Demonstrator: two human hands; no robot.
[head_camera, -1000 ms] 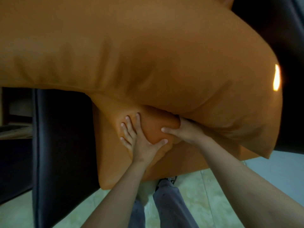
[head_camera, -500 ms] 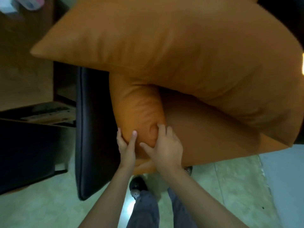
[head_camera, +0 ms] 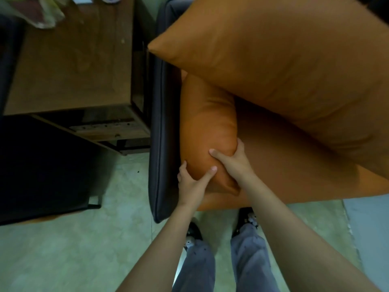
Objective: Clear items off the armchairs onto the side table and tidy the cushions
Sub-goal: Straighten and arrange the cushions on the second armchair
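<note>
Both hands are clamped on the near end of a bulging orange cushion (head_camera: 208, 127) that stands against the inner side of the black armchair arm (head_camera: 161, 123). The left hand (head_camera: 192, 183) holds it from the arm side: its thumb is pressed flat across the front of the fabric and its fingers are curled round the edge next to the armrest. The right hand (head_camera: 233, 163) grips from the other side. Its thumb is dug into the front just above the left thumb, and its fingers are wrapped out of sight behind the bulge. The two thumbs lie close together but apart.

A large orange cushion (head_camera: 284, 66) lies tilted over the far end of the gripped one, one corner reaching out above the armrest. Below both is the orange seat pad (head_camera: 299, 175) — whether the gripped cushion is a separate piece or a folded part of the pad is hard to tell from this angle.

Left of the armchair stands the wooden side table (head_camera: 69, 60), just beside the armrest, with a few blurred items (head_camera: 42, 13) at its far edge. A second dark chair (head_camera: 42, 165) fills the left side. The person's grey trousers (head_camera: 248, 260) and dark shoes (head_camera: 194, 230) show over the pale tiled floor (head_camera: 63, 249).
</note>
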